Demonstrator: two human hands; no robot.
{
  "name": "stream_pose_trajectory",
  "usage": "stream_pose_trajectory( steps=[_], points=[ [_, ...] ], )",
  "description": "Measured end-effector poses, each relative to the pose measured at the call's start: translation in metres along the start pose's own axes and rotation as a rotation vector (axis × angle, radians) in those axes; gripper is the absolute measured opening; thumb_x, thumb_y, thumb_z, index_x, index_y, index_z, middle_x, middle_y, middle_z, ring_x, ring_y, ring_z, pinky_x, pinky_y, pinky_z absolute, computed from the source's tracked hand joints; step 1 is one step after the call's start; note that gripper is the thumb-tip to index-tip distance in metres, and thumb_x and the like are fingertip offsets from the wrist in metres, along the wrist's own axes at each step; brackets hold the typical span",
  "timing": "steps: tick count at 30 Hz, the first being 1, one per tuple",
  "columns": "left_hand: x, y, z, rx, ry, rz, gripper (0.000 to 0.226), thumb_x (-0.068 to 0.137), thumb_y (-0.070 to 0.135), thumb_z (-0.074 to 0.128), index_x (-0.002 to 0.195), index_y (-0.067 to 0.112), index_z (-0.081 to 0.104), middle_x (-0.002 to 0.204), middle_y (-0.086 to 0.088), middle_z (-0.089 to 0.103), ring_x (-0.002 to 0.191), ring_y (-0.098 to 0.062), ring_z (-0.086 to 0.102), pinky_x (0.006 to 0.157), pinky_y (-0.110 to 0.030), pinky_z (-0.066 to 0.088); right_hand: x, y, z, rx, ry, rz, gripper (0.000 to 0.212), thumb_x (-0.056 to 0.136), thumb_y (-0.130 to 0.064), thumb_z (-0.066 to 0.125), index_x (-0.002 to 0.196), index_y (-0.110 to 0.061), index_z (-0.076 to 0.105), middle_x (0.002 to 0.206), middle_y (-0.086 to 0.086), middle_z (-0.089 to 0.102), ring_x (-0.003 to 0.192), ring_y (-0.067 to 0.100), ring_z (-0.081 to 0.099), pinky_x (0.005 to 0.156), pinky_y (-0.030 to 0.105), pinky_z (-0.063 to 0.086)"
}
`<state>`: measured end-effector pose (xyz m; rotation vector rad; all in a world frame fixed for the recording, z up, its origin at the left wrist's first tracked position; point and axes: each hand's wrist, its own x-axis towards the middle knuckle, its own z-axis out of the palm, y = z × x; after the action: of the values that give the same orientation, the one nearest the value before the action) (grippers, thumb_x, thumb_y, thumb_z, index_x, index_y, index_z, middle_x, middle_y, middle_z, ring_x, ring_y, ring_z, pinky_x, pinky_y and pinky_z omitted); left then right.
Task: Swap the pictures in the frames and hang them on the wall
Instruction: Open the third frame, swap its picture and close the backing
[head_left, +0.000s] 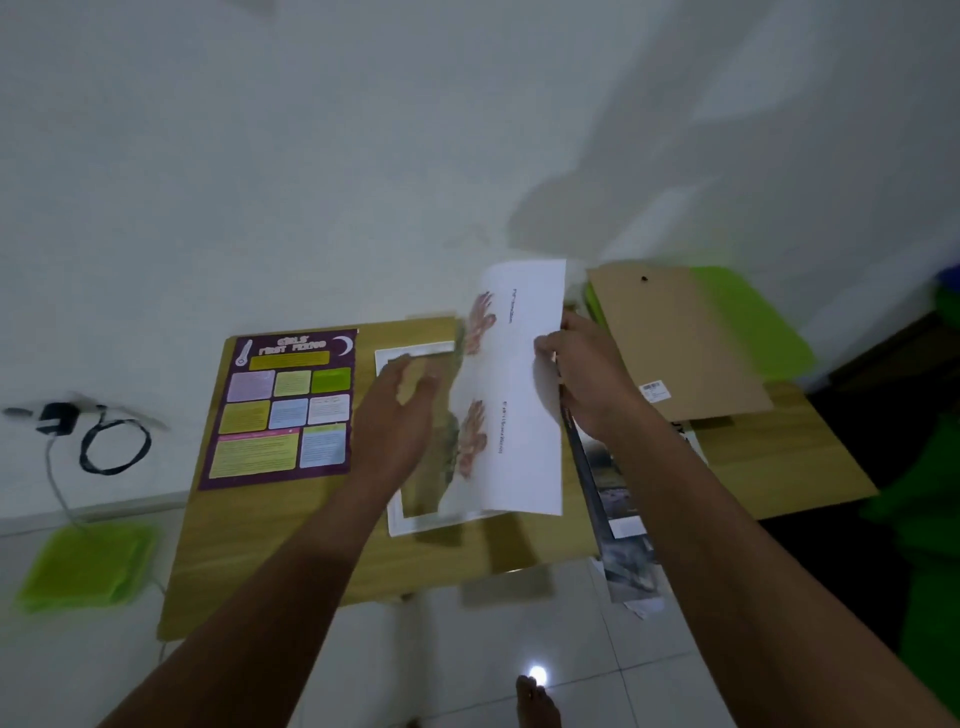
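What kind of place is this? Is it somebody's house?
Probably a room in a home. A light wooden table stands by a plain white wall, a black plug-in charger with a looped cable hangs on that wall, and a bare foot stands on the white tiled floor.

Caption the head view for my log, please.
Right hand pinches a printed sheet raised over the white-bordered picture on the wooden table; left hand hovers open.

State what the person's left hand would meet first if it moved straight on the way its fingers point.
Probably the far edge of the white frame on the table: the open left hand points at it. Its height above the frame is unclear.
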<state>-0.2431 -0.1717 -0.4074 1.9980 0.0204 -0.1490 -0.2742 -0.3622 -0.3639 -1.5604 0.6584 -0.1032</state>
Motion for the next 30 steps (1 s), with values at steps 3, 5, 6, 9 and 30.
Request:
stream_pose_trajectory(
  steps=[3, 5, 6, 9, 30],
  points=[
    [0.012, -0.007, 0.003, -0.309, -0.329, -0.334, 0.042, 0.096, 0.031, 0.054, 0.137, 0.021, 0.048, 0.126, 0.004, 0.058, 0.106, -0.018, 0.059, 0.088, -0.035, 0.047, -0.01, 0.004, -0.018, 0.188, -0.013, 0.078, 0.023, 0.095, 0.001, 0.048, 0.104, -0.007, 0.068, 0.109, 0.011, 0.072, 0.098, 0.029, 0.067, 0.091, 0.041, 0.054],
    [0.014, -0.013, 0.004, -0.529, -0.517, -0.45, 0.04, 0.096, 0.023, 0.055, 0.135, 0.015, 0.051, 0.123, -0.005, 0.066, 0.105, -0.026, 0.066, 0.093, -0.042, 0.051, -0.014, 0.013, -0.03, 0.184, -0.017, 0.112, 0.024, 0.097, -0.001, 0.047, 0.099, -0.013, 0.067, 0.107, 0.009, 0.072, 0.096, 0.028, 0.068, 0.092, 0.043, 0.055],
    [0.014, -0.015, 0.004, -0.555, -0.559, -0.445, 0.039, 0.095, 0.018, 0.057, 0.134, 0.014, 0.052, 0.122, -0.008, 0.067, 0.106, -0.029, 0.067, 0.096, -0.047, 0.05, -0.014, 0.02, -0.036, 0.132, 0.006, 0.115, 0.022, 0.096, -0.003, 0.049, 0.1, -0.016, 0.067, 0.108, 0.008, 0.071, 0.098, 0.029, 0.067, 0.093, 0.046, 0.054],
    [0.01, -0.019, 0.005, -0.331, -0.498, -0.324, 0.035, 0.088, 0.013, 0.068, 0.12, 0.019, 0.058, 0.113, -0.009, 0.07, 0.097, -0.028, 0.07, 0.089, -0.047, 0.055, -0.019, 0.043, -0.052, -0.078, 0.096, 0.098, 0.029, 0.092, -0.015, 0.059, 0.119, -0.023, 0.058, 0.115, 0.004, 0.067, 0.099, 0.026, 0.066, 0.091, 0.046, 0.054],
    [-0.069, -0.058, 0.173, 0.116, -0.413, -0.156, 0.071, 0.073, -0.003, 0.074, 0.138, 0.019, 0.053, 0.08, -0.002, 0.064, 0.075, -0.027, 0.071, 0.074, -0.044, 0.06, -0.005, 0.199, -0.189, -0.641, 0.066, 0.1, 0.061, 0.096, -0.01, 0.057, 0.152, -0.016, 0.034, 0.152, 0.005, 0.043, 0.136, 0.027, 0.044, 0.108, 0.032, 0.036]
  ],
)
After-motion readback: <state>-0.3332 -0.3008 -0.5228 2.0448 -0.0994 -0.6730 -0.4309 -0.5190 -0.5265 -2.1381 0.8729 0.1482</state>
